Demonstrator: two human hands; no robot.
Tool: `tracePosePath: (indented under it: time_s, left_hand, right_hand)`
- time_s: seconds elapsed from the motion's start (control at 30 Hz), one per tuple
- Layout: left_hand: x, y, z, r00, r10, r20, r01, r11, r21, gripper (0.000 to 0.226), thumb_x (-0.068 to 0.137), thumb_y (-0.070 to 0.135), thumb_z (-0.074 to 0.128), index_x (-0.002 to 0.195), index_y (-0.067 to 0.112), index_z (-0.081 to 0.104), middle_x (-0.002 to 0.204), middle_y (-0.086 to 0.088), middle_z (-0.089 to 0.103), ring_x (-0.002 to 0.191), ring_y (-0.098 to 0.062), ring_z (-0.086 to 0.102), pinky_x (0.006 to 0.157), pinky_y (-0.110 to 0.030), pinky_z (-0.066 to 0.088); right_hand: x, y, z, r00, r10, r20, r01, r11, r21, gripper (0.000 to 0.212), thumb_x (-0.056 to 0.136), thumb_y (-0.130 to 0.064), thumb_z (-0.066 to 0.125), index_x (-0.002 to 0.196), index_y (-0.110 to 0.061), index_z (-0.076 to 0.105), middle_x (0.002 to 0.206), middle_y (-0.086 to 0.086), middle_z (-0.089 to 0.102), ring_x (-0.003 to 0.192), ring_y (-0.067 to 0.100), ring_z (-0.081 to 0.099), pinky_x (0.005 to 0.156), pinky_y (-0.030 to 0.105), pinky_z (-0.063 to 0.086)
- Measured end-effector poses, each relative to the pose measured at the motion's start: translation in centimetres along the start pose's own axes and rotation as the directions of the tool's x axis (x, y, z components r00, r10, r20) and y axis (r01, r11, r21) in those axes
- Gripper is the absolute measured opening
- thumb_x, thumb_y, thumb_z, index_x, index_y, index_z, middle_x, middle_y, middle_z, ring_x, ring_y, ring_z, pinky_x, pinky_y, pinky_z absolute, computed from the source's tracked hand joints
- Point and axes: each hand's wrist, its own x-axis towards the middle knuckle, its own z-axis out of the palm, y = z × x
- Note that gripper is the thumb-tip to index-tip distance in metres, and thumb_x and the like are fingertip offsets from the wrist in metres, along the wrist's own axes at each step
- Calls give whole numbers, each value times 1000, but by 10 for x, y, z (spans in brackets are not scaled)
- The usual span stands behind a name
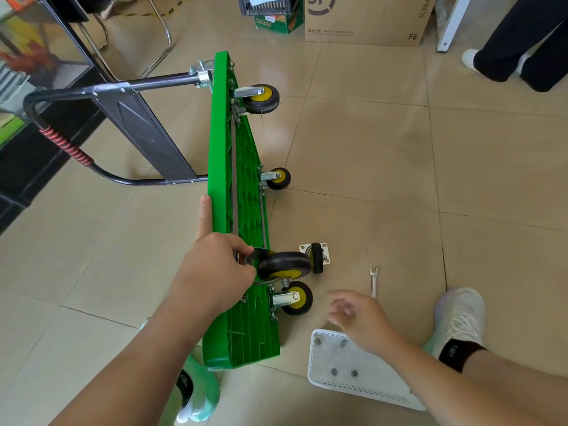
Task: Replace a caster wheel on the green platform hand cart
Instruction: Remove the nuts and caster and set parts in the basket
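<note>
With the cart (221, 167) on its side mid-frame, our left hand (215, 269) grips a caster (282, 265) against its underside and our right hand (359, 321) hovers loose-fingered over the tray (368, 385) of bolts at lower right, so bolting likely remains.

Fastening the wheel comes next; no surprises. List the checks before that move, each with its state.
1. Green plastic platform cart on its side: ok.
2. Black-and-yellow caster wheel held against deck by left hand: ok.
3. Mounting holes aligned: cannot tell, hand covers them.
4. Fasteners in white perforated tray: ok.
5. Right hand free above tray: ok.
6. Silver open-end wrench on floor beside right hand: ok.
</note>
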Motion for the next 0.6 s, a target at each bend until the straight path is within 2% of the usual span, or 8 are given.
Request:
tracePosePath:
  time_s: [0.1, 0.17, 0.27, 0.33, 0.4, 0.43, 0.5, 0.6]
  left_hand:
    - [-1, 0, 0, 1000, 3, -3, -4, 1000, -5, 24, 84, 15, 75, 101, 32, 76, 166, 10, -24, 138, -9, 49, 83, -17, 37]
    - [-1, 0, 1, 1000, 3, -7, -3, 1000, -5, 24, 84, 16, 75, 101, 32, 75, 166, 11, -24, 138, -10, 49, 83, -18, 38]
    - [-1, 0, 1, 1000, 2, -15, -2, 1000, 2, 24, 83, 16, 76, 99, 33, 75, 166, 14, -23, 134, -12, 53, 77, -19, 42]
    - [-1, -1, 2, 1000, 2, -23, -2, 1000, -2, 24, 82, 15, 76, 98, 34, 75, 166, 15, -22, 136, -12, 50, 81, -21, 44]
    - [0, -2, 3, 1000, 7, -25, -7, 1000, -9, 24, 82, 15, 77, 97, 34, 75, 167, 15, -20, 138, -13, 48, 80, -17, 43]
    - [0, -3, 4, 1000, 4, -24, -4, 1000, -9, 24, 82, 15, 77, 96, 34, 75, 167, 16, -19, 138, -12, 47, 76, -10, 39]
    - [2, -5, 6, 1000, -9, -22, 9, 1000, -6, 23, 82, 16, 76, 96, 34, 75, 167, 17, -19, 138, -9, 46, 62, 1, 30]
    - [4, -9, 9, 999, -11, -39, 11, 1000, 2, 23, 82, 18, 77, 96, 35, 76, 166, 20, -19, 135, -10, 49, 54, 1, 34]
  right_hand:
    - [-5, 36, 17, 998, 67, -7, -67, 995, -69, 29, 89, -20, 76, 113, -33, 67, 89, -15, 71, 87, -8, 63, 81, 7, 45]
    - [-6, 58, 30, 992, 124, 29, -120, 985, -122, 27, 88, -21, 76, 112, -31, 68, 89, -14, 70, 87, -3, 65, 79, 9, 46]
    - [-3, 86, 47, 976, 206, 63, -190, 961, -198, 19, 89, -25, 73, 103, -37, 66, 96, -13, 70, 89, 1, 65, 85, 18, 50]
    - [2, 101, 59, 977, 207, 57, -186, 947, -262, 13, 92, -25, 68, 99, -36, 66, 99, -14, 70, 92, 0, 64, 89, 17, 48]
    - [8, 109, 71, 981, 190, 35, -171, 937, -304, 14, 96, -22, 62, 92, -34, 68, 93, -15, 69, 83, -2, 63, 79, 9, 44]
    - [12, 114, 78, 984, 177, 24, -159, 930, -331, 19, 98, -22, 59, 87, -34, 68, 85, -16, 67, 75, -2, 61, 71, 8, 43]
    - [21, 121, 92, 989, 148, 10, -132, 913, -387, 33, 101, -22, 53, 69, -31, 58, 67, -14, 56, 65, 3, 57, 60, 15, 37]
    - [36, 129, 112, 992, 126, -7, -116, 887, -448, 39, 102, -26, 49, 63, -25, 44, 60, -7, 46, 59, 7, 48, 53, 22, 31]
